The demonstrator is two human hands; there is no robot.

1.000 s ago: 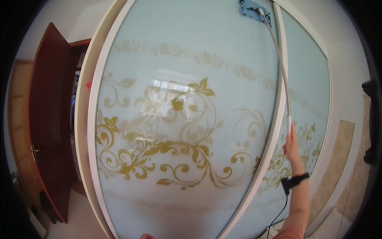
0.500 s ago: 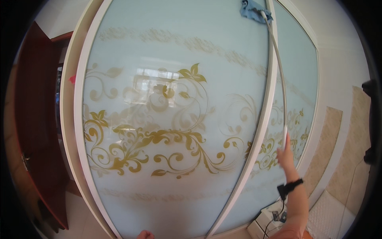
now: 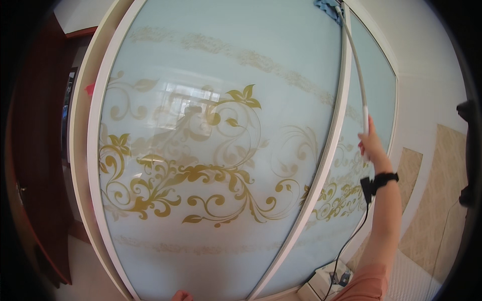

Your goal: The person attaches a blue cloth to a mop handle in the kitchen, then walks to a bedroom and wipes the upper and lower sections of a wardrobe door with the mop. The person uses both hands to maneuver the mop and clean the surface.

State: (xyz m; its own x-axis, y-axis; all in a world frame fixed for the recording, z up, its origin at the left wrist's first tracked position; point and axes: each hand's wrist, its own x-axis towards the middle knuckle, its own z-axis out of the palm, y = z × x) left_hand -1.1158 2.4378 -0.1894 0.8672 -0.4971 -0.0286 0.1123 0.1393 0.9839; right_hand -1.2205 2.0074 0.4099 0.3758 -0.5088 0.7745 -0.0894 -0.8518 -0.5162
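Note:
My right hand [image 3: 372, 143] is raised high and wrapped round the white handle of a long thin pole [image 3: 357, 60]. A blue cloth [image 3: 329, 9] covers the pole's head, which is partly cut off by the upper picture edge. The cloth lies against the top of a frosted glass sliding door [image 3: 241, 65], close to its white frame strip [image 3: 329, 150]. Gold scrolls and flowers decorate the glass. Low in the picture, only the curled fingers of my left hand [image 3: 182, 296] show in front of the door; whatever they hold, if anything, is hidden.
A dark red wooden door [image 3: 40, 150] stands at the left. Below the glass at the right is a white cabinet [image 3: 316, 286] with small dark items on top. A black strap [image 3: 385, 179] with a cable circles my right wrist. Beige panels [image 3: 442, 185] line the right wall.
My right hand has risen with the pole, and the blue cloth has gone up and slightly right toward the door's top corner. My left hand stays low.

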